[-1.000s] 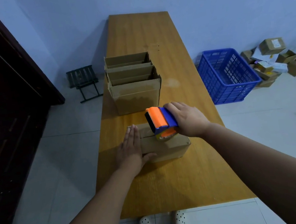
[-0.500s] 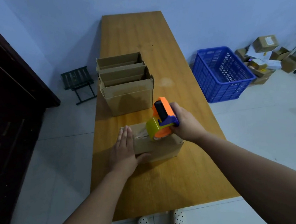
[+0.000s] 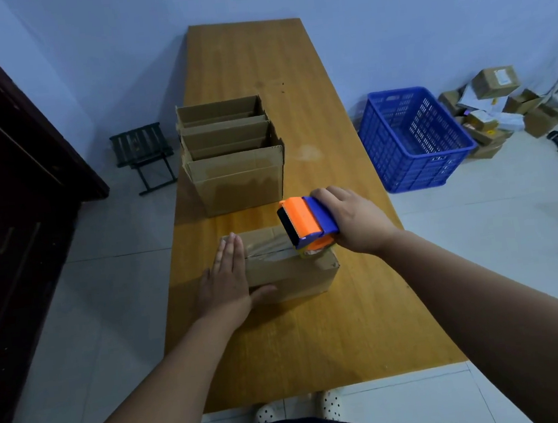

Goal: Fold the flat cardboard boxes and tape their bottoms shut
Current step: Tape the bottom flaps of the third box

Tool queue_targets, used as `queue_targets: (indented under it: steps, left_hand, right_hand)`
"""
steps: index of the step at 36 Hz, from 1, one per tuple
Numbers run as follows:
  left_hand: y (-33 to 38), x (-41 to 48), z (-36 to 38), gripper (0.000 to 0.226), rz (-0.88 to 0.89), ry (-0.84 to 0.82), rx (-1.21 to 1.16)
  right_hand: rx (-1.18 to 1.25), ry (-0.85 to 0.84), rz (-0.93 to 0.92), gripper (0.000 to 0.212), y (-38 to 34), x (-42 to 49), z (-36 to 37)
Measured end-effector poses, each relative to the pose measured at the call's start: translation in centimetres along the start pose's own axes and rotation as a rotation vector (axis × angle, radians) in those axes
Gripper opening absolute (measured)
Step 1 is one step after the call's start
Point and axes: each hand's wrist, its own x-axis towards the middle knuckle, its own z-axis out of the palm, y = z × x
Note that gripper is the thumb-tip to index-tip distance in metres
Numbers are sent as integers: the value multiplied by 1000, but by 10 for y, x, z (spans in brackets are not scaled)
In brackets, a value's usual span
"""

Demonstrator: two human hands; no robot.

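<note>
A small folded cardboard box (image 3: 291, 272) lies bottom-up on the wooden table (image 3: 318, 338), with a strip of clear tape along its seam. My left hand (image 3: 228, 282) lies flat with straight fingers on the box's left end, thumb against its front side. My right hand (image 3: 354, 219) grips an orange and blue tape dispenser (image 3: 306, 224), which rests on the right part of the box top. Behind stand three folded boxes (image 3: 235, 167) with their open tops up, in a row.
A blue plastic crate (image 3: 414, 135) stands on the floor to the right of the table. Loose parcels (image 3: 497, 109) are piled beyond it. A small dark folding stool (image 3: 142, 153) sits on the floor at the left, next to a dark wooden door (image 3: 3, 192).
My right hand has drawn the dispenser rightward along the box top and tipped it flat, leaving tape on the seam. My left hand stays flat on the left end.
</note>
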Motion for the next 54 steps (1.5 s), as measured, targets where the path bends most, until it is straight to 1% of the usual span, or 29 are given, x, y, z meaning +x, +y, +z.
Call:
queue_targets:
  steps: [9,12,14,17,22,24,27,28,30,33,36,42,47,51,54]
  left_hand:
    - [0,-2,-1,115,8,-6,18]
    - [-1,-1,0,114,8,-10,22]
    - [0,-1,-1,114,4,-12,12]
    - [1,0,-1,114,-6,-8,18]
    - [3,-1,-1,111,2,-4,30]
    - [3,-2,-1,110,7,10,40]
    - [2,-1,1,109,7,24,30]
    - [2,-1,2,110,9,31,28]
    - [1,0,4,110,11,47,17]
    - [1,0,5,109,18,77,-2]
    - [1,1,7,110,20,92,4]
    - [-2,1,9,114,23,77,-10]
    - [-2,1,8,113,26,72,-4]
    - [-2,1,6,112,20,53,23]
    - [-1,0,5,112,25,57,59]
  right_hand:
    - [-111,-62,-31,63,6,2,-9]
    - [-105,-75,3,64,9,-1,-11]
    - [-24,-74,58,63,14,-4,-11]
    - [183,-64,142,57,21,-8,-11]
    - [382,29,304,50,19,-12,-1]
    - [411,41,360,44,19,-14,3]
    - [403,20,392,33,24,-15,6]
    - [400,9,388,31,25,-15,6]
    - [386,0,342,37,26,-13,2]
    - [284,9,244,46,30,-12,-1]
    - [203,9,195,51,32,-10,-2]
    - [81,60,104,52,37,-10,-4]
    - [38,61,70,55,38,-9,-3]
    - [-15,63,68,53,44,-12,-5]
    - [-24,-7,114,56,55,-20,-5]
